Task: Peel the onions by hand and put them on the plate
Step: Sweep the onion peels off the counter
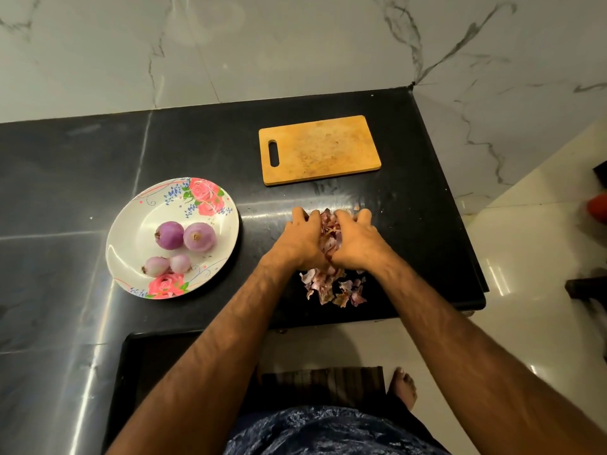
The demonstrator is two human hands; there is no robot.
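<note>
A floral plate on the black counter holds several peeled onions: two large purple ones and two small pale ones. To its right lies a heap of dry onion peels. My left hand and my right hand cup the heap from both sides, fingers curled round the peels between them. More loose peels lie on the counter just below my wrists.
A wooden cutting board lies behind my hands. The black counter ends at a corner on the right, with white floor beyond. Marble-tiled wall stands at the back. A dark tray edge sits below the counter.
</note>
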